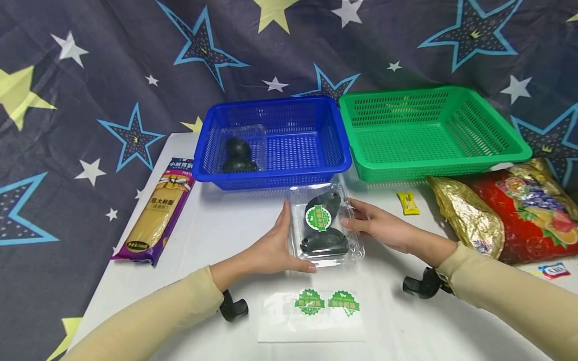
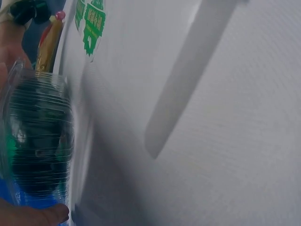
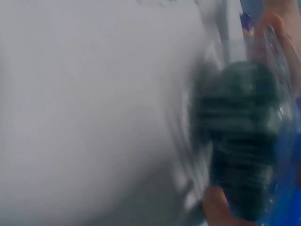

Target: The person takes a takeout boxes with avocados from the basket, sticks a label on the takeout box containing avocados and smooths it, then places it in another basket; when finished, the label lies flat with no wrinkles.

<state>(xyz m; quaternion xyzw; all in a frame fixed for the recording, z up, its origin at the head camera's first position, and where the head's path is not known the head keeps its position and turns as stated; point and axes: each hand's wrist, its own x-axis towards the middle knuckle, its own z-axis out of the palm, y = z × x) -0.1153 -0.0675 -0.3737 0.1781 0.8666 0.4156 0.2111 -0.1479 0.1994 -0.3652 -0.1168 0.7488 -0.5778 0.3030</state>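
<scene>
A clear plastic clamshell box [image 1: 354, 249] with dark green avocados [image 1: 326, 243] inside is held between both hands over the white table. On its lid sits a round green-and-white sticker [image 1: 318, 218]. My left hand [image 1: 271, 250] grips the box's left side, its thumb along the near edge. From the right, my right hand [image 1: 381, 225] grips the other side, thumb at the lid. Both wrist views show the box side-on, the right one blurred. Nearer me lies a white backing sheet [image 1: 311, 331] bearing two green stickers [image 1: 309, 303].
Behind stand a blue basket [image 1: 271, 178], holding another clear box [image 1: 259, 145] of avocados, and a green basket [image 1: 406, 170]. A pasta packet [image 1: 158, 210] lies left. Right are a small yellow packet [image 1: 408, 203], a red-and-gold bag [image 1: 519, 215] and a small red-white-blue packet [image 1: 554, 271].
</scene>
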